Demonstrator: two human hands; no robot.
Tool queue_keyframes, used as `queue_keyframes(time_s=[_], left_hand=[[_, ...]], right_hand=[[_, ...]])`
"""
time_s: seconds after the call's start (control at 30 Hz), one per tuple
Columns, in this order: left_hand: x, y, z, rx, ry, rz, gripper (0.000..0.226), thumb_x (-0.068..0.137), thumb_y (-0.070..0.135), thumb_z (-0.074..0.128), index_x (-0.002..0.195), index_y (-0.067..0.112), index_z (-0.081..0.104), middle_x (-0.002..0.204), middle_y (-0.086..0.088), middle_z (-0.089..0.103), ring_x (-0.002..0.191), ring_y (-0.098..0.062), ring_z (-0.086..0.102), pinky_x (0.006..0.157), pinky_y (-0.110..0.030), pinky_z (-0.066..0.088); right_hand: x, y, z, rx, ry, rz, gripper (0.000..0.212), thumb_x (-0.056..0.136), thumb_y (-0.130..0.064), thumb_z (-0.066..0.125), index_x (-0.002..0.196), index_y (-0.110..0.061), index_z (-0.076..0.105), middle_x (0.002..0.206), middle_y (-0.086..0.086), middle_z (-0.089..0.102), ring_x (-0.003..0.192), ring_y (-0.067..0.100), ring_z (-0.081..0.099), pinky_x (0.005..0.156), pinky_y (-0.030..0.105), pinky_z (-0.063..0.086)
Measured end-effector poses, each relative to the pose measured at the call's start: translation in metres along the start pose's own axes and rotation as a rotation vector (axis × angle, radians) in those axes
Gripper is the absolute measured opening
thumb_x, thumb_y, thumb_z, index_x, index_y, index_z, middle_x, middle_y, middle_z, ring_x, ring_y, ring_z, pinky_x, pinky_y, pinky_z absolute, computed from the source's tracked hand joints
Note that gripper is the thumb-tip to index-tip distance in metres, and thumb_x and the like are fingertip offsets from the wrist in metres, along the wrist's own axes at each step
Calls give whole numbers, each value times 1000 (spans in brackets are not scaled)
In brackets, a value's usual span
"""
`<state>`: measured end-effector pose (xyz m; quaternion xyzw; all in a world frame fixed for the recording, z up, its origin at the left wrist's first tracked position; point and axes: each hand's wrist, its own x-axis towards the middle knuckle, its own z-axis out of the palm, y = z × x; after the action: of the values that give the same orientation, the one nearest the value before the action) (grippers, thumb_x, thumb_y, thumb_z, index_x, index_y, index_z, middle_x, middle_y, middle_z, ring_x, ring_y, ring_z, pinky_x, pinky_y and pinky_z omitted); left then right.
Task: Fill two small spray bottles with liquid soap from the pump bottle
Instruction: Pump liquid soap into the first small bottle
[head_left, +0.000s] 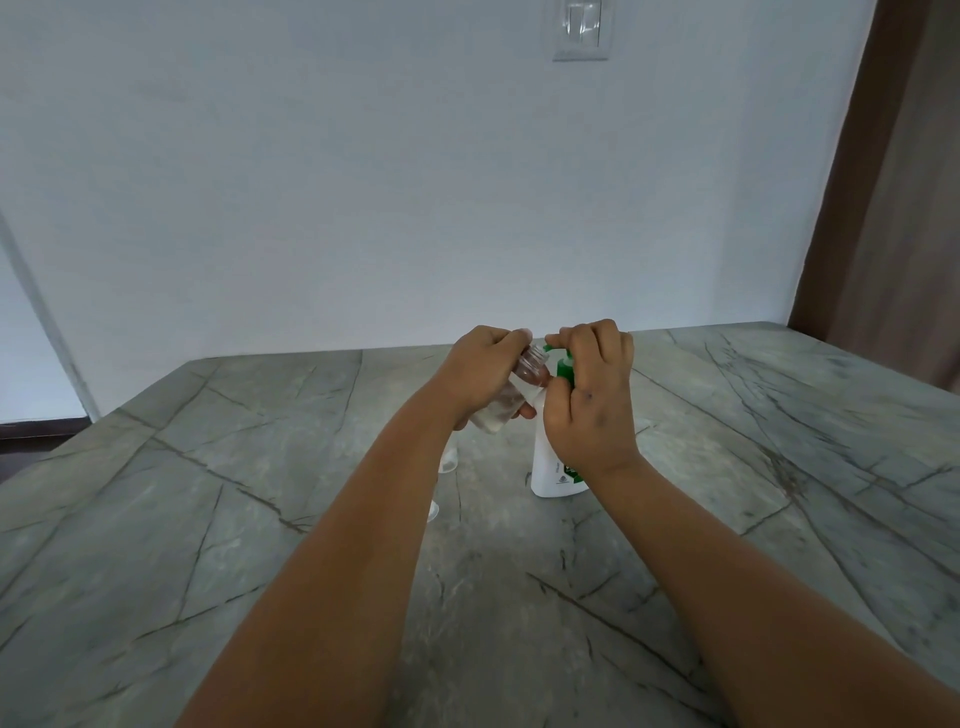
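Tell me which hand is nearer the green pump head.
Right. The right hand rests on the green pump head; the left hand holds the small bottle tilted beside it.

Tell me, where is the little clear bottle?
The clear bottle is mid-frame above the table, tilted in the left hand, its open mouth beside the pump bottle.

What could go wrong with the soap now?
The left hand holds the small clear bottle tilted, its narrow open mouth beside the green pump nozzle. If they are not lined up, soap may drip onto the stone table. The right hand, pressing the pump, could also tip the white pump bottle.
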<state>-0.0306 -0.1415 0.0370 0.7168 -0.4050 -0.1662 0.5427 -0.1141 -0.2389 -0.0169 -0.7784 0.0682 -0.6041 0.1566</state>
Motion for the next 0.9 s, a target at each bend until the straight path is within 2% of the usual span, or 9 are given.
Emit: queue_keyframes(time_s=[0.1, 0.2, 0.33, 0.4, 0.5, 0.67, 0.8, 0.9], left_hand=[[0, 1, 0, -6, -4, -2, 43, 105, 29, 42, 80, 3, 66, 81, -10, 76, 58, -36, 69, 65, -40, 58], [0, 1, 0, -3, -4, -5, 43, 105, 30, 43, 79, 4, 65, 80, -8, 76, 59, -35, 70, 59, -35, 57], [0, 1, 0, -6, -6, -2, 43, 104, 30, 43, 80, 3, 67, 79, -10, 76, 60, -35, 70, 68, -43, 59], [0, 1, 0, -20, -7, -4, 43, 105, 29, 43, 80, 3, 66, 80, -11, 76, 58, -34, 70, 66, -41, 59], [0, 1, -1, -5, 3, -4, 42, 105, 30, 43, 81, 3, 66, 81, -10, 76, 59, -35, 71, 65, -39, 59], [0, 0, 0, 6, 4, 1, 43, 105, 31, 43, 78, 5, 65, 74, -5, 75, 62, -38, 70, 74, -49, 59], [1, -1, -2, -10, -22, 2, 44, 105, 32, 43, 86, -1, 66, 80, -9, 76, 61, -38, 69, 60, -36, 58], [0, 0, -3, -34, -37, 1, 44, 106, 30, 43, 82, 2, 66, 79, -8, 75, 59, -37, 68, 53, -30, 55]], right_hand=[[0, -1, -1, -8, -5, 6, 38, 71, -12, 33, 99, -2, 56, 104, 12, 50, 92, 20, 40, 79, 22, 31], [1, -1, -1, 16, 1, 13, 37, 71, -11, 33, 99, -3, 57, 104, 10, 50, 94, 20, 40, 78, 24, 34], [2, 1, 0, 18, 14, -6, 34, 71, -9, 32, 95, -4, 56, 100, 6, 50, 92, 21, 41, 71, 30, 40], [2, 1, 1, 19, 16, -2, 33, 71, -9, 32, 93, -5, 56, 99, 4, 48, 92, 21, 41, 69, 32, 41], [1, 0, 1, 13, 13, -3, 33, 72, -10, 33, 96, -5, 55, 100, 7, 49, 91, 21, 41, 71, 32, 40], [0, -1, -1, 10, 7, 3, 36, 72, -11, 35, 102, -6, 54, 105, 10, 49, 94, 18, 40, 77, 28, 37], [0, 1, 0, 3, 1, -6, 37, 72, -8, 35, 103, -6, 54, 105, 10, 49, 94, 20, 41, 76, 30, 39], [0, 1, -1, 1, 6, -9, 37, 72, -7, 35, 102, -5, 56, 105, 9, 49, 94, 20, 42, 75, 29, 40]])
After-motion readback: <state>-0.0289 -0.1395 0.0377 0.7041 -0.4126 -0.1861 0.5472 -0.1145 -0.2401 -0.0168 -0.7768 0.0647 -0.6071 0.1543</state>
